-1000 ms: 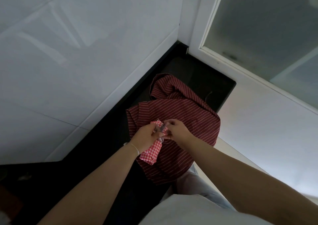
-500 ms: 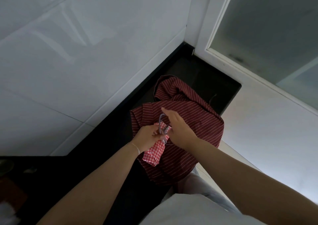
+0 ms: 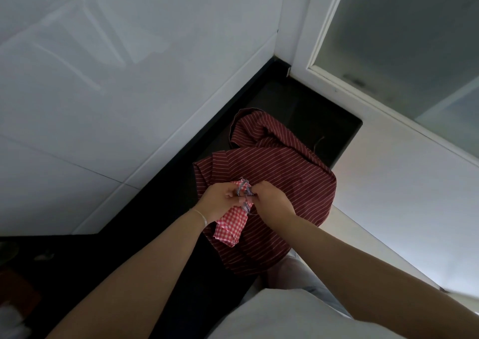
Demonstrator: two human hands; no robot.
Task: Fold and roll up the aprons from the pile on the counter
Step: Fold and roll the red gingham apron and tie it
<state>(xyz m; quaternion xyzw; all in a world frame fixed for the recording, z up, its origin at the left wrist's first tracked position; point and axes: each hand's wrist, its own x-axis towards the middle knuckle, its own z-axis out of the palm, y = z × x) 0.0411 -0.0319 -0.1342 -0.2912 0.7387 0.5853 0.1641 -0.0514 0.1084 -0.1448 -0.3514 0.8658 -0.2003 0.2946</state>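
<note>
A small rolled red-and-white checked apron [image 3: 231,225] hangs from my left hand [image 3: 220,201], which grips its upper end. A black-and-white striped tie [image 3: 244,189] is wound round the top of the roll. My right hand [image 3: 272,200] pinches that tie right beside my left hand. Under both hands a dark red apron with thin white stripes [image 3: 280,172] lies crumpled on the black counter [image 3: 305,110].
White tiled wall [image 3: 129,92] runs along the counter's left. A white-framed frosted glass door [image 3: 414,40] stands at the right, beyond the counter's end. Dim objects lie at the counter's lower left [image 3: 15,286]. My pale clothing [image 3: 298,315] fills the bottom middle.
My right hand lifted the striped tie up over the roll, then came back down beside my left hand with the tie pinched. The striped apron did not move.
</note>
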